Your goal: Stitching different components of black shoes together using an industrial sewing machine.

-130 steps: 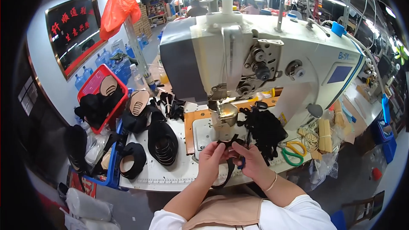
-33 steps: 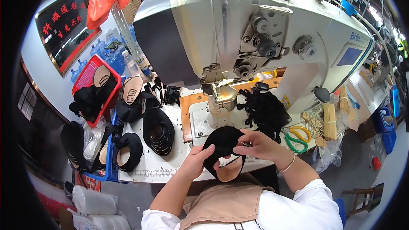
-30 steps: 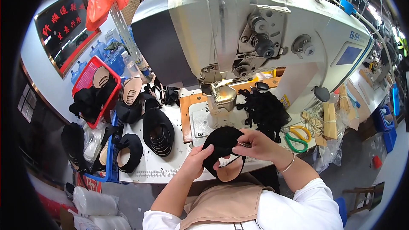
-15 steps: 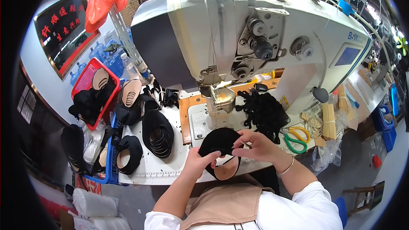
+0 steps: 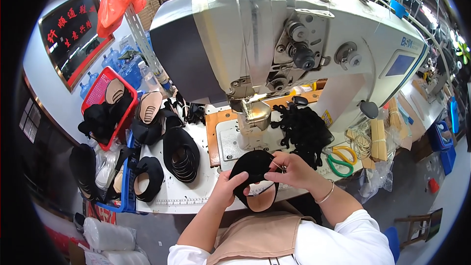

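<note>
Just in front of the sewing machine [image 5: 196,29], a black shoe upper [image 5: 252,163] with a beige lining is held up between my two hands. My left hand [image 5: 225,187] grips its left edge, thumb on the black face. On the other side, my right hand [image 5: 296,171] pinches the upper's right edge. A thin pale sliver shows at the right fingers; I cannot make out what it is. Beyond the upper stand the machine's needle area and metal plate [image 5: 229,142]. To the right of the plate lies a heap of black fabric pieces [image 5: 306,130].
Scissors with green and yellow handles [image 5: 340,167] lie right of the heap, near string bundles [image 5: 360,140]. Finished-looking black uppers [image 5: 181,154] rest on the left of the table. A red basket [image 5: 125,118] and a blue basket [image 5: 128,194] hold more uppers.
My hands have shifted the upper slightly, and it sits a little lower. My left thumb has moved left across it, and my right fingers have closed nearer its edge.
</note>
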A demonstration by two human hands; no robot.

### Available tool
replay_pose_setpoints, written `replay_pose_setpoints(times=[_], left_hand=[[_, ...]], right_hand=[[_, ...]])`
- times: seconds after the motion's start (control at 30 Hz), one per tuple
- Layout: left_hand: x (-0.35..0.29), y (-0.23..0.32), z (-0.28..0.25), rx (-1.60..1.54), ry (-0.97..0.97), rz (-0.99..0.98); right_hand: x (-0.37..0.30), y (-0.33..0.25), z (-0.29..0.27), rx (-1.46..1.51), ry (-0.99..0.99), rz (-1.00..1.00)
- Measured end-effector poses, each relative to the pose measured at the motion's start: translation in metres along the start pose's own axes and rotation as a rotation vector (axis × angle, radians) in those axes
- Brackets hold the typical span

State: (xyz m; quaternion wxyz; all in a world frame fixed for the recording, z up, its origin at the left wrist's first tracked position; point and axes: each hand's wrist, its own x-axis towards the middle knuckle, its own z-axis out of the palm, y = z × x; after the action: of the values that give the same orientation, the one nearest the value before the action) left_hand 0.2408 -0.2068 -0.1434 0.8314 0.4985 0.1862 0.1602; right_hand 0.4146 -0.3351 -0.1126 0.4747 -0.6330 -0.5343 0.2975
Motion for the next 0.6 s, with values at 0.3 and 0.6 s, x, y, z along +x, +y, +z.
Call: replay_pose_setpoints(times=[0.3,0.6], left_hand=[[0.005,0.007,0.008,0.782,0.373,0.765],[0.016,0.038,0.01,0.434,-0.033,0.069]], right_hand=[[0.007,0.013,0.031,0.754,0.378,0.053],[0.015,0.012,0.041,0.649,0.424,0.083]])
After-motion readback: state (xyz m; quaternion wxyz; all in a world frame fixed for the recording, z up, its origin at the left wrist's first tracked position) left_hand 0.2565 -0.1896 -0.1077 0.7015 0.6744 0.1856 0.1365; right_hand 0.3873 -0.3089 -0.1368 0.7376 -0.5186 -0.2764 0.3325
